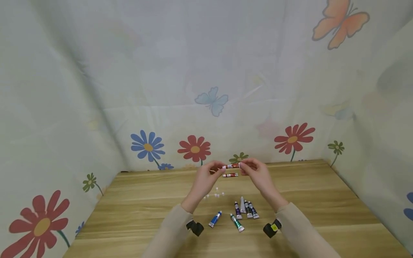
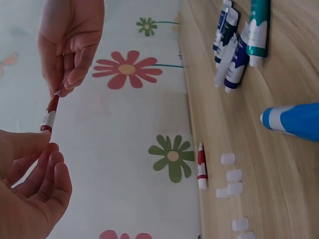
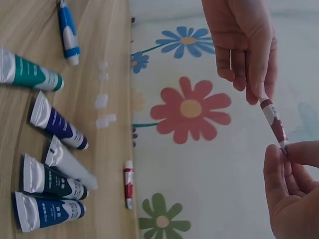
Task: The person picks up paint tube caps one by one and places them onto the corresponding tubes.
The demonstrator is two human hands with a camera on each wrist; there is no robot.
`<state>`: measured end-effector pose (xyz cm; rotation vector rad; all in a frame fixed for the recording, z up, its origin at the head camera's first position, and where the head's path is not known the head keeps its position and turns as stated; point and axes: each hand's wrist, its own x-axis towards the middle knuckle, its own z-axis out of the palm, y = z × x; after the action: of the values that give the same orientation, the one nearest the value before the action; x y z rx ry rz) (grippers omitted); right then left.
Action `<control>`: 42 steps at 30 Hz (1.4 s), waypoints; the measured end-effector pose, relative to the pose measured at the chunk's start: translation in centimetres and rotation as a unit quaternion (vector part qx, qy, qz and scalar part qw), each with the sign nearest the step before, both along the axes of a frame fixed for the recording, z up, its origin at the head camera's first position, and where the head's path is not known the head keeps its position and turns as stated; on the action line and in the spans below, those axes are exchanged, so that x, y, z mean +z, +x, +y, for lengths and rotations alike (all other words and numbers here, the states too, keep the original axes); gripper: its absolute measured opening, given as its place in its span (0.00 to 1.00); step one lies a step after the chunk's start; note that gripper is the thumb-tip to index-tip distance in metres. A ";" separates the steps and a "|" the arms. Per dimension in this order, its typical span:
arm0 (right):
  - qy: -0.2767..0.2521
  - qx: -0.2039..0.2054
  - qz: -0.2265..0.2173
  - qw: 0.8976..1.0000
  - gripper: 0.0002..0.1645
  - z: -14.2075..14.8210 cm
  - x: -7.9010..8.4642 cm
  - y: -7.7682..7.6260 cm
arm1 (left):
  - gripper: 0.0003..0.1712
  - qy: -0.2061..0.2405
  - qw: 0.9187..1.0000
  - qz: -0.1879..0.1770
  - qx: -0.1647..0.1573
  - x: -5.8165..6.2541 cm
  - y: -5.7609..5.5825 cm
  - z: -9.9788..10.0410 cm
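Between both hands, above the far part of the table, is a small red-brown and white paint tube [image 1: 231,166]. My left hand [image 1: 206,179] pinches its cap end between thumb and forefinger. At the other end, my right hand [image 1: 259,176] pinches the flat tail, seen also in the right wrist view, where the tube [image 3: 273,119] slants between the fingertips. The cap end is mostly hidden by the left fingertips. Below the hands, a red paint tube [image 1: 230,175] lies near the table's far edge.
Several small white caps [image 2: 234,175] lie on the wooden table [image 1: 145,204]. Nearer me are a blue tube [image 1: 215,219] and a green tube [image 1: 237,223]. Beside them sits a group of tubes, including a purple one [image 1: 238,210] and a white one [image 3: 70,163]. A flowered curtain [image 1: 171,107] hangs behind.
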<state>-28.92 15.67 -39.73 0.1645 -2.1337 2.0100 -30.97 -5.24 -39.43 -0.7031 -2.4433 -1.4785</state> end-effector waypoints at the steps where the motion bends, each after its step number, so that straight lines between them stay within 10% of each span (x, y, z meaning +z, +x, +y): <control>1: 0.000 -0.002 -0.002 1.000 0.18 0.0 -0.2 -0.4 | 0.10 -0.003 1.000 -0.002 0.001 -0.2 -0.4 0.0; 21: 0.024 -0.001 -0.083 0.996 0.17 0.4 -6.0 -5.3 | 0.06 -0.101 0.993 -0.053 0.008 -5.6 -5.5 1.0; 33: 0.036 0.044 -0.034 0.998 0.13 0.9 -9.3 -6.8 | 0.04 -0.130 0.989 -0.069 0.002 -7.2 -6.7 0.9; 42: 0.069 0.006 -0.119 0.991 0.17 0.1 -9.5 -6.8 | 0.04 -0.153 0.984 -0.092 0.006 -7.9 -7.2 1.1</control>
<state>-35.70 15.79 -49.26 -0.0442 -2.4219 1.9750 -38.18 -4.15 -47.38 -0.6268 -2.8490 -1.2233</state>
